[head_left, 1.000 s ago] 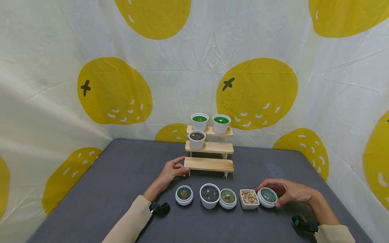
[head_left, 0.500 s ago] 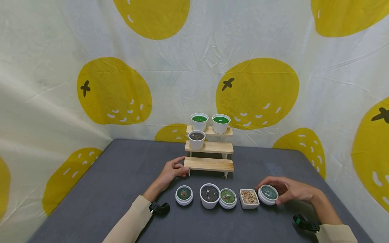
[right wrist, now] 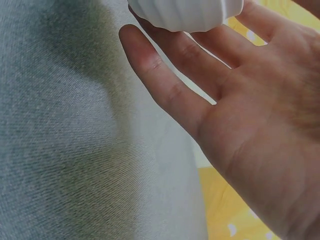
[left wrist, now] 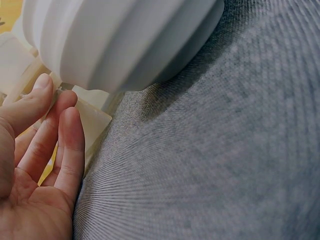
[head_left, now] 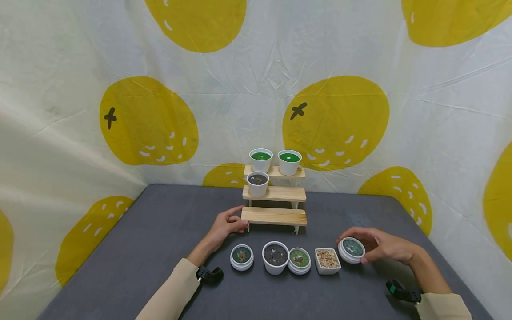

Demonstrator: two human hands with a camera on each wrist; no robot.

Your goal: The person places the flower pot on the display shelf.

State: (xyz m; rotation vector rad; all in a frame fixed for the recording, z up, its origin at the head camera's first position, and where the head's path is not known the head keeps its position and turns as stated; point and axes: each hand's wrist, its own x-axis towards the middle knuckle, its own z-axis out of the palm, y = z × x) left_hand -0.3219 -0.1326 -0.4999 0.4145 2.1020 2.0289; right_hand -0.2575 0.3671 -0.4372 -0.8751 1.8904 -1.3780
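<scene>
My right hand (head_left: 386,245) grips a round white pot (head_left: 351,250) with a grey-green filling, thumb on its near right side and fingers at its far left. In the right wrist view the ribbed pot (right wrist: 182,12) is above the table cloth. At the left end of the lowest step, my left hand (head_left: 224,226) pinches the edge of the three-step wooden stand (head_left: 274,216). The left wrist view shows thumb and fingers meeting at the stand's edge, close to a ribbed white pot (left wrist: 125,45). Two green-filled cups (head_left: 261,161) occupy the top step; a dark-filled cup (head_left: 258,184) stands on the middle one.
Along the front of the grey table (head_left: 168,231) stand a round dark-green pot (head_left: 242,257), a taller dark-filled cup (head_left: 275,258), a round green pot (head_left: 299,261) and a square pot of pale chips (head_left: 327,261). A fruit-patterned cloth (head_left: 240,120) hangs behind.
The right hand has raised the grey-green pot off the table and shifted it slightly away from the front. My left hand stays on the stand.
</scene>
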